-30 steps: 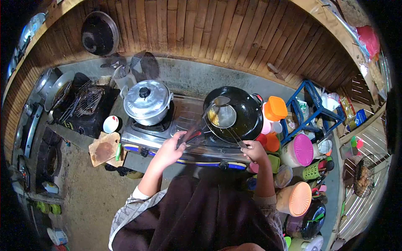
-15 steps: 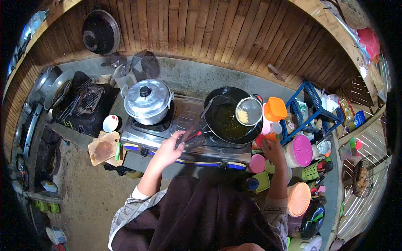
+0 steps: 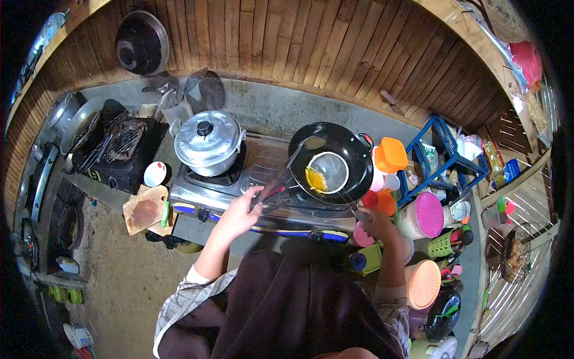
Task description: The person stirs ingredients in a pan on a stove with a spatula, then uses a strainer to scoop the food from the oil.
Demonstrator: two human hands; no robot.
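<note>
A black wok (image 3: pixel 357 173) with oil in it sits on the right burner of the gas stove (image 3: pixel 263 157). My right hand (image 3: pixel 375 222), at the wok's lower right, is closed round the handle of a round strainer (image 3: pixel 336 166). The strainer's mesh is down in the wok, with a yellow-orange patch at its left side. My left hand (image 3: pixel 236 216) is at the stove's front edge, thumb and fingers round the dark, blurred handle of a spatula (image 3: pixel 314 143). The spatula's blade rests against the wok's inner left side. A lidded silver pot (image 3: pixel 206 143) stands on the left burner.
An orange container (image 3: pixel 391 155), a blue rack (image 3: pixel 439 155) and a pink-lidded tub (image 3: pixel 429 215) crowd the right side. At left are a cutting board (image 3: pixel 145 209) with a green-handled knife (image 3: pixel 165 213), a small bowl (image 3: pixel 155 174) and a blackened grill (image 3: pixel 125 143).
The strainer has moved left and down into the wok from above its right side, and my right hand has shifted slightly left and lower. My left hand has barely moved.
</note>
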